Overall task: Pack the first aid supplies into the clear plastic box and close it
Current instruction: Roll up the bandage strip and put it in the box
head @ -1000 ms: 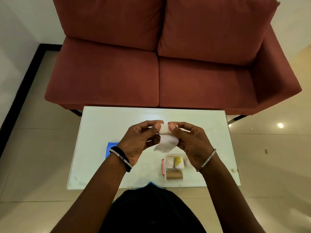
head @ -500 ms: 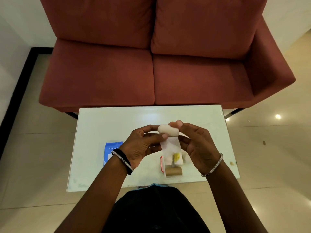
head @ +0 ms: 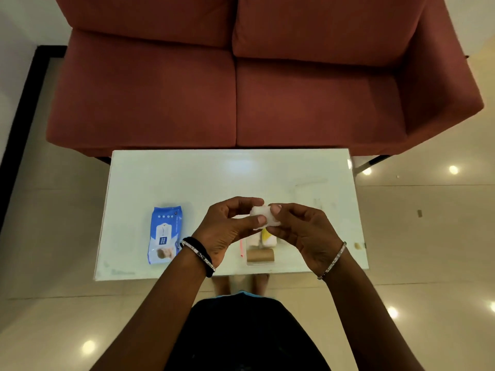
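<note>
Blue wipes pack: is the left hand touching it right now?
Apart. The head view shows bare table between the blue wipes pack and the left hand, which is raised, pinching the white gauze roll with the right hand.

Both forearms were bare; no sleeves were visible. Left hand: wrist carried a black band beside a thin silver-toned bracelet with small pale stones. Right hand: wrist carried one similar thin silver-toned bracelet. Lower garment was black, with a narrow light-blue edge at its top. Bare feet showed below the table edge.
</note>
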`<state>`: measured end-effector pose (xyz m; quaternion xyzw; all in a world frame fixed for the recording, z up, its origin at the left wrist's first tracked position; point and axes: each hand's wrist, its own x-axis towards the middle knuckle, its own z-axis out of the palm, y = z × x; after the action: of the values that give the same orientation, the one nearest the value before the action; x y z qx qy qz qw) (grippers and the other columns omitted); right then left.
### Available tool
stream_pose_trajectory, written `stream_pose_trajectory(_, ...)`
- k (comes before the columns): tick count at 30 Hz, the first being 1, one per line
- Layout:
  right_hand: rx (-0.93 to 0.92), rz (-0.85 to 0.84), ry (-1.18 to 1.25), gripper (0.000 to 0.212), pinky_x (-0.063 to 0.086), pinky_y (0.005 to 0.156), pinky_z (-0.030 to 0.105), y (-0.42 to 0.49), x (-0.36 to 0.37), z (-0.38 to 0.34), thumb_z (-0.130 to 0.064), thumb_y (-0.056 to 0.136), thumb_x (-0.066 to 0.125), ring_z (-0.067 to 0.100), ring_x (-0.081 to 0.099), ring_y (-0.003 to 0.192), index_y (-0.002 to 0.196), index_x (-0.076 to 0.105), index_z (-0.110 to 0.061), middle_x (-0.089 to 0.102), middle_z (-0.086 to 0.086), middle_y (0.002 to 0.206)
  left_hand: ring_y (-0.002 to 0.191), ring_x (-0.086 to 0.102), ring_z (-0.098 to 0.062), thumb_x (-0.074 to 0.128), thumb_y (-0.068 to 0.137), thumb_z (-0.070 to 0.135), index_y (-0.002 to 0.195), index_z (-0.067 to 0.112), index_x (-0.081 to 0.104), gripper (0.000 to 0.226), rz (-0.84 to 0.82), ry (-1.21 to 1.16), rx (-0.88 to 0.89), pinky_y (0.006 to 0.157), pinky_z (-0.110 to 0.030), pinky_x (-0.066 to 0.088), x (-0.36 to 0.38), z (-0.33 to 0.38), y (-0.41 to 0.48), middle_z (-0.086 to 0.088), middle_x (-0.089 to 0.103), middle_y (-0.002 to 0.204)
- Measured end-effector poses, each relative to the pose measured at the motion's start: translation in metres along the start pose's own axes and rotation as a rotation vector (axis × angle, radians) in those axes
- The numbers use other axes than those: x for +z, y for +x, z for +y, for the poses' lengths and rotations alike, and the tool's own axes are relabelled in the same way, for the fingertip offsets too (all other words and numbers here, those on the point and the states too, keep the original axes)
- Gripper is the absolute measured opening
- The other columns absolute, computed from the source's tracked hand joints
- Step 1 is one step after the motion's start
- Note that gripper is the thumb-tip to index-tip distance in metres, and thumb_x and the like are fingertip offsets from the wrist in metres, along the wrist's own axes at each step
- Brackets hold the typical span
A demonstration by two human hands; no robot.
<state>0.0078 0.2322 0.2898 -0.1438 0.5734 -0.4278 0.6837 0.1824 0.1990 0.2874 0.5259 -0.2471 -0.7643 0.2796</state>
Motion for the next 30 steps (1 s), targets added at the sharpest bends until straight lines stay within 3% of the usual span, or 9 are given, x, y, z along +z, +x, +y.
stream_pose_trajectory(3,-0.025,-0.025,0.000,0.034,0.061,0.077,0.032,0.009,-0.024,0.002,-0.006,0.072,0.078,0.027,0.073,0.087,0.103,0.072,0.004,0.073,0.018,0.096,0.085,0.074,-0.022,0.077,0.075,0.002,0.111,0.007,0.070,0.037,0.044,-0.102,-0.078,0.075,-0.028,0.060,0.014,-0.013,0.011,-0.012,0.075,0.097)
stream_pose_trajectory(7,-0.019,-0.052,-0.122,0.030,0.056,0.094,0.039,0.021,-0.053,0.008,0.009,0.075,0.075,0.026,0.071,0.096,0.103,0.074,-0.002,0.075,0.015,0.102,0.085,0.073,-0.026,0.080,0.075,0.025,0.097,0.005,0.075,0.031,0.112,-0.185,-0.199,0.074,-0.028,0.061,0.026,-0.037,0.025,-0.011,0.075,0.090)
stream_pose_trajectory(13,0.155,-0.038,-0.040,0.029,0.059,0.085,0.031,0.042,-0.085,0.037,-0.022,0.070,0.082,0.023,0.074,0.096,0.095,0.079,-0.007,0.078,0.013,0.099,0.084,0.072,-0.027,0.076,0.078,0.002,0.109,-0.004,0.068,0.032,0.214,-0.108,-0.255,0.075,-0.027,0.062,0.036,-0.089,0.057,-0.027,0.070,0.107)
stream_pose_trajectory(16,0.260,0.117,-0.035,0.023,0.062,0.079,0.039,0.061,-0.108,0.069,-0.007,0.083,0.073,0.027,0.075,0.083,0.107,0.069,-0.004,0.075,0.017,0.089,0.086,0.069,-0.029,0.073,0.077,-0.007,0.107,-0.001,0.067,0.031,0.224,-0.102,-0.297,0.075,-0.030,0.062,0.038,-0.123,0.077,-0.027,0.068,0.105)
stream_pose_trajectory(19,0.341,0.167,-0.100,0.017,0.063,0.074,0.035,0.083,-0.133,0.105,0.005,0.083,0.070,0.028,0.074,0.075,0.100,0.066,0.003,0.071,0.023,0.087,0.089,0.068,-0.028,0.069,0.079,-0.011,0.108,0.000,0.067,0.031,0.271,-0.076,-0.339,0.077,-0.031,0.061,0.039,-0.165,0.100,-0.026,0.069,0.108)
stream_pose_trajectory(22,0.360,0.296,-0.192,0.014,0.063,0.072,0.035,0.109,-0.158,0.144,0.012,0.081,0.070,0.036,0.067,0.088,0.093,0.064,0.005,0.063,0.025,0.093,0.086,0.067,-0.024,0.067,0.082,-0.002,0.097,0.010,0.072,0.020,0.407,-0.046,-0.376,0.081,-0.034,0.060,0.034,-0.208,0.125,-0.018,0.071,0.099)
stream_pose_trajectory(25,0.369,0.405,-0.353,0.020,0.059,0.083,0.044,0.133,-0.176,0.179,0.009,0.079,0.072,0.039,0.066,0.093,0.088,0.065,-0.007,0.065,0.023,0.100,0.084,0.069,-0.026,0.063,0.084,0.006,0.081,0.024,0.073,0.021,0.536,0.122,-0.326,0.080,-0.035,0.059,0.024,-0.240,0.150,-0.013,0.074,0.093)
stream_pose_trajectory(27,0.355,0.438,-0.570,0.021,0.057,0.088,0.044,0.148,-0.184,0.196,0.002,0.077,0.074,0.031,0.069,0.089,0.088,0.067,-0.016,0.071,0.015,0.099,0.084,0.070,-0.027,0.063,0.085,0.011,0.079,0.028,0.072,0.020,0.579,0.222,-0.287,0.085,-0.042,0.059,0.016,-0.255,0.162,-0.011,0.074,0.091)
stream_pose_trajectory(30,0.328,0.443,-0.769,0.025,0.053,0.073,0.026,0.170,-0.188,0.212,-0.003,0.075,0.077,0.011,0.065,0.073,0.093,0.068,-0.019,0.072,0.006,0.097,0.087,0.071,-0.026,0.064,0.085,0.014,0.087,0.023,0.073,0.013,0.592,0.398,-0.224,0.085,-0.043,0.058,0.005,-0.273,0.174,-0.004,0.073,0.087)
